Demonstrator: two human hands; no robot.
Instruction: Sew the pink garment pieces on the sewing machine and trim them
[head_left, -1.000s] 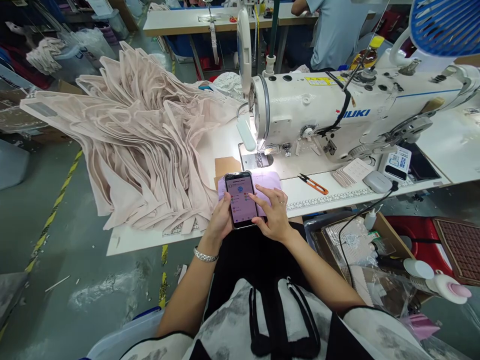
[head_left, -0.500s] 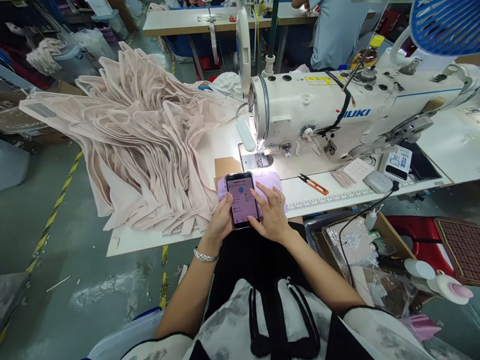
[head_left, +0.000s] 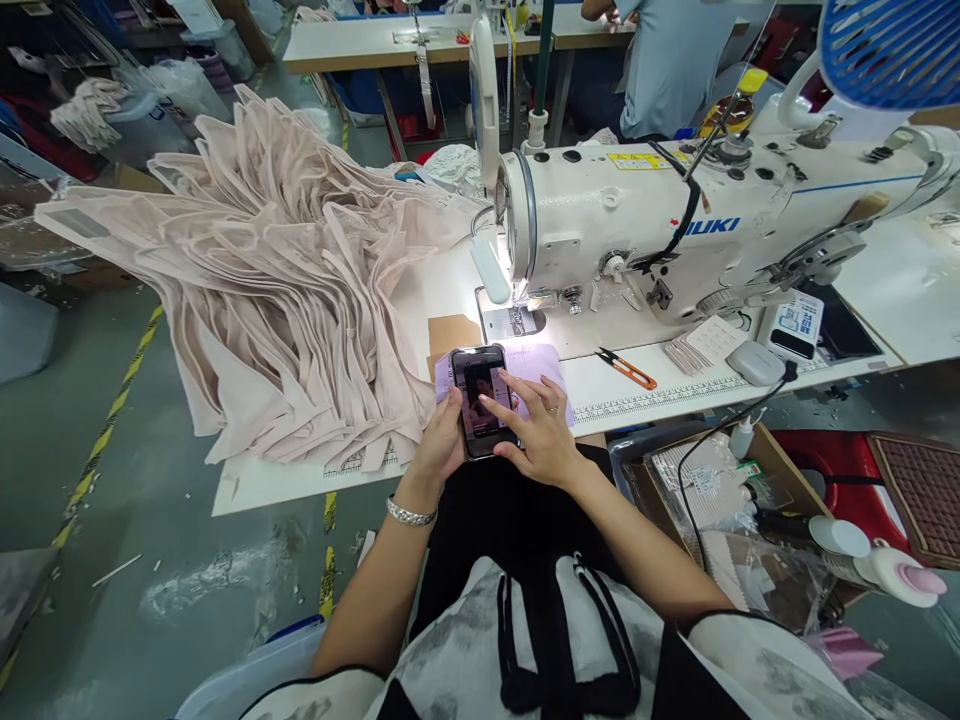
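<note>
A smartphone [head_left: 480, 400] with a dark picture on its lit screen is held over the table's front edge. My left hand [head_left: 444, 440] grips it along the left side, thumb at the screen's edge. Over the right half of the screen, my right hand [head_left: 544, 430] has its fingers spread, the fingertips on or just above the glass. Beneath the phone lie a lilac sheet [head_left: 551, 362] and a piece of brown card [head_left: 451, 332]. Just behind stands a white sewing machine [head_left: 592, 220] with its lamp lit at the needle.
Pale pink fabric pieces [head_left: 300, 300] are heaped on the left of the table. Orange-handled thread snips [head_left: 628, 369], a grey case [head_left: 754, 363] and a cable lie to the right. Below right is a box of supplies [head_left: 795, 470]. A co-worker in a blue shirt [head_left: 671, 75] is behind.
The phone's screen has switched from a light page of icons to a dark picture. My right index and middle fingers have spread and shifted over the screen. My left hand stays put.
</note>
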